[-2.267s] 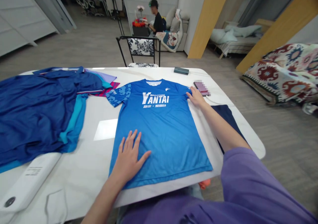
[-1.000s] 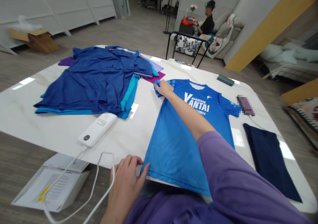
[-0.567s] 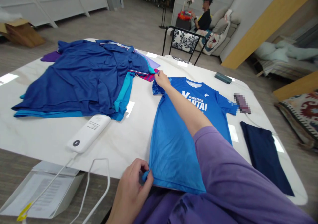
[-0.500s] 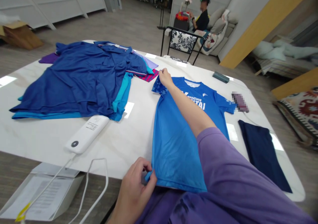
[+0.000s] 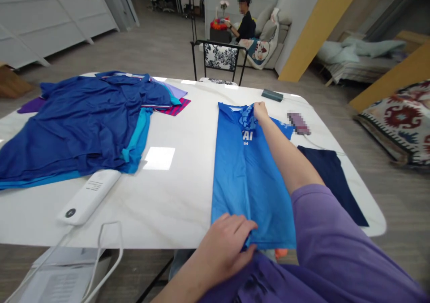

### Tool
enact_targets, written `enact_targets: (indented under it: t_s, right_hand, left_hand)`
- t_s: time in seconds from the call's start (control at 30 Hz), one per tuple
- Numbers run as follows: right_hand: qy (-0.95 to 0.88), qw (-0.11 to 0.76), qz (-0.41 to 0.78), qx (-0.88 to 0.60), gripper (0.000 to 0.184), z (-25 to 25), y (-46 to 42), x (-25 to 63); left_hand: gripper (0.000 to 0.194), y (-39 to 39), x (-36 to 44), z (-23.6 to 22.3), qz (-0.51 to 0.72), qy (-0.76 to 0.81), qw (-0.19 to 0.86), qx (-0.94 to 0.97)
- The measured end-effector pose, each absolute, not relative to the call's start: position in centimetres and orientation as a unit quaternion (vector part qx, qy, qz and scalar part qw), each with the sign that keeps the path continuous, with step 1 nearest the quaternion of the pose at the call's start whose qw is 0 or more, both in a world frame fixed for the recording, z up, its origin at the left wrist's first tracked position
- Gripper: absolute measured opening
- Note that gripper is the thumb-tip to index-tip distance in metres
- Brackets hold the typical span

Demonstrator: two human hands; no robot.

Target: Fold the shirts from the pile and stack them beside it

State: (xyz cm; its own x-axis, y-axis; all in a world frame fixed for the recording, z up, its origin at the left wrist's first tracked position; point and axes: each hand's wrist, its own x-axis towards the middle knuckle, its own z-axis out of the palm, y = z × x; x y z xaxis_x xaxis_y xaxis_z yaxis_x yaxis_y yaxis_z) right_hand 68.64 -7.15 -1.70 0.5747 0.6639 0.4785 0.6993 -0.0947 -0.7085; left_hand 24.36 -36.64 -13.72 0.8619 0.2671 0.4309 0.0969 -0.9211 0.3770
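Note:
A blue T-shirt with white lettering lies on the white table, its left side folded inward over the front. My left hand pinches the hem near the table's front edge. Farther off, my right hand is closed on the sleeve at the shirt's far end, with the arm stretched across the right side. Part of the lettering is covered by the folded fabric. To the right of the shirt lies a dark navy folded garment, partly behind my right arm.
A pile of dark blue shirts lies at the table's left, beside a white corded device. A dark case and a blurred phone-like object lie at the far right. A chair stands beyond; a person sits farther back.
Both hands have moved right, carrying the shirt's left edge, sleeve and hem inward over the front. The lettering is now mostly covered. The camera view has shifted.

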Motion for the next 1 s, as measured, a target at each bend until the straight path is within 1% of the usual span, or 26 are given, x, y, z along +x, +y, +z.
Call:
enact_targets:
  t_s: [0.07, 0.13, 0.17, 0.2, 0.27, 0.33, 0.4, 0.47, 0.6, 0.67, 0.73, 0.83, 0.9, 1.0]
  right_hand:
    - [-0.427, 0.483, -0.021, -0.764, 0.039, -3.7, -9.0, 70.0]
    - [-0.421, 0.46, -0.058, -0.78, 0.047, -5.0, -10.2, 70.4]
    - [-0.431, 0.441, -0.081, -0.783, 0.048, -5.2, -10.3, 70.3]
    - [-0.449, 0.42, -0.101, -0.782, 0.046, -5.2, -10.1, 70.0]
    - [-0.505, 0.382, -0.11, -0.766, 0.038, -4.5, -8.7, 69.0]
    - [-0.559, 0.364, -0.085, -0.74, 0.034, -3.2, -6.3, 67.6]
    - [-0.588, 0.357, -0.058, -0.724, 0.035, -1.7, -3.2, 66.0]
    - [-0.592, 0.351, -0.041, -0.725, 0.038, -0.3, 0.0, 64.4]
    - [-0.574, 0.325, -0.027, -0.751, 0.047, 1.4, 5.5, 62.4]
    - [-0.575, 0.302, -0.011, -0.761, 0.043, 1.8, 7.5, 62.3]
    - [-0.579, 0.286, -0.003, -0.763, 0.034, 1.9, 8.9, 62.8]
    - [-0.582, 0.292, -0.015, -0.758, 0.028, 1.9, 10.2, 64.0]
    - [-0.592, 0.294, -0.009, -0.75, 0.033, 1.9, 10.6, 64.8]
    - [-0.615, 0.266, 0.013, -0.742, 0.045, 2.1, 10.9, 65.5]
  left_hand:
    - [0.042, -36.1, 25.2, -14.1, 0.213, 0.102, 0.189, 0.953]
    - [0.033, -35.0, 25.7, -14.4, 0.224, 0.12, 0.174, 0.951]
    - [0.029, -34.2, 25.9, -14.6, 0.236, 0.129, 0.153, 0.951]
    - [0.029, -33.3, 26.1, -14.7, 0.244, 0.135, 0.127, 0.952]
    - [0.041, -31.6, 26.2, -15.0, 0.235, 0.139, 0.072, 0.959]
    - [0.061, -30.3, 26.1, -15.3, 0.2, 0.141, 0.027, 0.969]
    - [0.08, -29.7, 25.9, -15.7, 0.163, 0.149, 0.003, 0.975]
    - [0.092, -29.4, 25.6, -16.2, 0.139, 0.158, -0.007, 0.978]
    - [0.099, -29.1, 25.3, -17.4, 0.13, 0.161, -0.028, 0.978]
    - [0.105, -28.8, 25.4, -18.0, 0.135, 0.152, -0.037, 0.979]
    - [0.111, -28.4, 25.5, -18.6, 0.138, 0.143, -0.047, 0.979]
    - [0.114, -28.2, 25.6, -19.2, 0.145, 0.143, -0.061, 0.977]
    - [0.115, -28.2, 25.6, -19.5, 0.152, 0.147, -0.059, 0.976]
    - [0.119, -28.4, 25.6, -19.8, 0.155, 0.15, -0.047, 0.975]
